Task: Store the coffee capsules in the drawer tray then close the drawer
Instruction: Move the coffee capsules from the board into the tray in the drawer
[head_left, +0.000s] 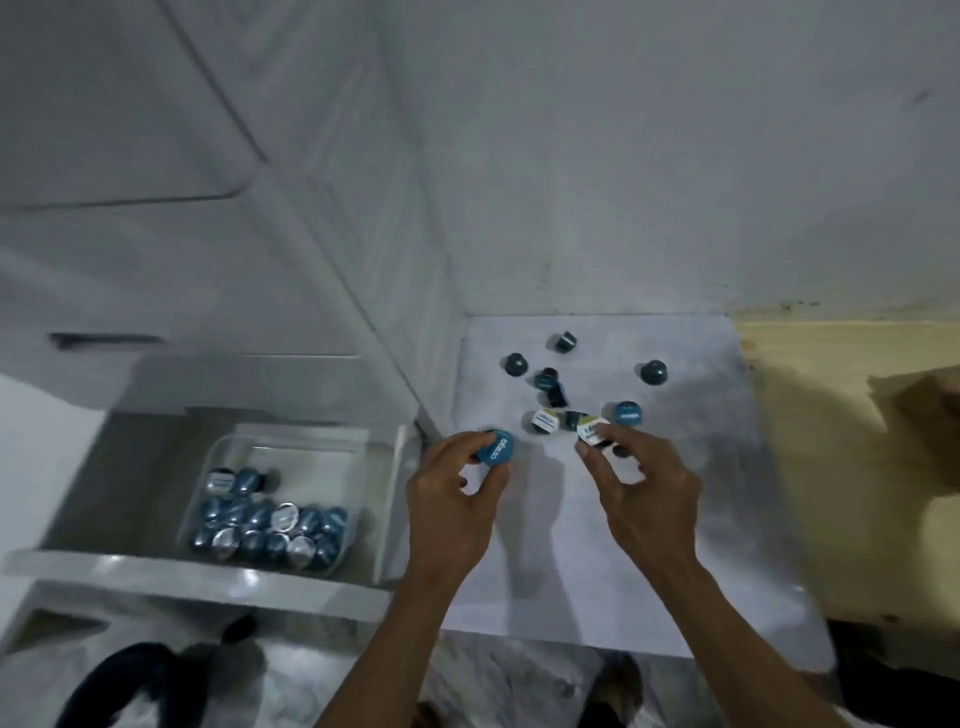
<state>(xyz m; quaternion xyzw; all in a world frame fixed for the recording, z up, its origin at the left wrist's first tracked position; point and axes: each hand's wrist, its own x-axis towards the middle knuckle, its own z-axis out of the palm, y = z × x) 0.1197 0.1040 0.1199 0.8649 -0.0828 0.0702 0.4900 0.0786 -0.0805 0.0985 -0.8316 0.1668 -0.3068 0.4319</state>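
— Counting what lies loose on the white worktop (675, 519): how many capsules?

— Eight that I can make out, besides the two being held. Dark ones at the back: one (564, 341), one (515, 364), one (653, 372), then two close together (546, 378) and (557, 397). Nearer, a white-lidded one (545, 420), a dark one (574, 417) just beside it, and a blue-lidded one (628, 413).

— And the hands?

— Left hand (452, 499) grips a blue capsule (496, 448), fingers curled round it, at the worktop's left edge. Right hand (644, 488) pinches a white-lidded capsule (592, 430) at its fingertips.

— The drawer?

— Open drawer (130, 467), left of the worktop and lower. One clear tray (306, 447) sits in it, with a heap of capsules (270, 525) filling its near half; too crowded to count. The tray's far half is bare.

— Room to move?

— The worktop's near half is free; a yellow surface (831, 467) borders its right edge.
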